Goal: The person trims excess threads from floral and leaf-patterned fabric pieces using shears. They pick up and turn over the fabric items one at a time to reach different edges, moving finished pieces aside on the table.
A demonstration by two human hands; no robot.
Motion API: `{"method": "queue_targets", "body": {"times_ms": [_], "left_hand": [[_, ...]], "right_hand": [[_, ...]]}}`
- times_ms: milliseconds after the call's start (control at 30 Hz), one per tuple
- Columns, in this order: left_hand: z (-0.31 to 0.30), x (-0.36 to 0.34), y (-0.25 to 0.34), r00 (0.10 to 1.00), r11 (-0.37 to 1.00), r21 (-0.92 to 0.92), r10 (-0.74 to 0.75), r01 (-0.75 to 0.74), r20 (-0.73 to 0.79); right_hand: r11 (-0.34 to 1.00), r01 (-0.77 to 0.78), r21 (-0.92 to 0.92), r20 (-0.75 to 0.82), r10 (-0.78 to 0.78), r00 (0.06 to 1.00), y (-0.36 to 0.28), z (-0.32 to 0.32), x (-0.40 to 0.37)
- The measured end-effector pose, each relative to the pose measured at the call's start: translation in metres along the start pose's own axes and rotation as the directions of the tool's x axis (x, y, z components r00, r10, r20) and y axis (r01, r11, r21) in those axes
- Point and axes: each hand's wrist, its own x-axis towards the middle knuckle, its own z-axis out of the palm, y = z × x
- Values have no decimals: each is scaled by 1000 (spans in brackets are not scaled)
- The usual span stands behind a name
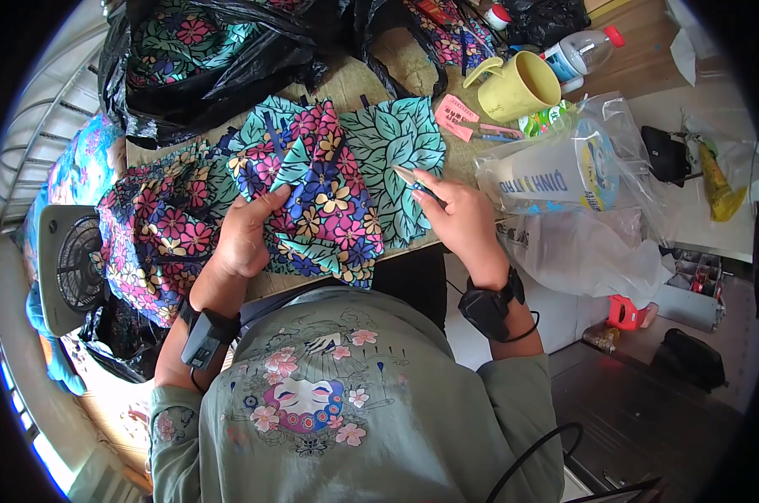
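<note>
Floral fabric (317, 197) in pink, blue and cream lies in folds over the table in front of me. My left hand (249, 230) grips its left part, thumb on top of the cloth. Beside it, a teal leaf-print piece (396, 151) is spread flatter. Over the right edge of that piece, my right hand (459, 214) is closed around a small pair of thread snips (421, 184), their pale tips pointing up and left across the cloth. More floral fabric (166, 235) hangs off the table's left side.
A black plastic bag (220, 84) with floral cloth stands at the back left. Toward the right are a yellow mug (522, 86), a water bottle (582, 55), a pink paper tag (457, 117) and a plastic-wrapped cup (547, 172). A fan (73, 264) stands at the left.
</note>
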Motion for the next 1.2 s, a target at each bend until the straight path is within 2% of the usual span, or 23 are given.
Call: {"method": "queue_targets", "body": {"times_ms": [267,400,500,533,800,1067,1200], "left_hand": [[4,-2,2,1000,1000,-4,5,-5,7],[3,-1,2,1000,1000,-11,7,-7,11],[3,-2,2,1000,1000,-10,16,-16,6],[1,-1,2,1000,1000,-6,8,-8,10],[0,0,0,1000,1000,17,21,-21,6],[0,-1,1,1000,1000,1,-4,4,14],[0,-1,1,1000,1000,-1,-6,6,17]], "right_hand": [[998,-64,0,33,64,997,-3,-1,2],[1000,12,10,-52,-11,999,4,6,-1],[981,36,192,-135,-10,991,9,7,-4],[981,33,193,-134,-7,991,10,7,-5],[993,53,110,-57,-47,997,10,2,-5],[989,13,149,-21,-10,1000,12,7,0],[996,-25,91,38,22,999,7,2,2]]}}
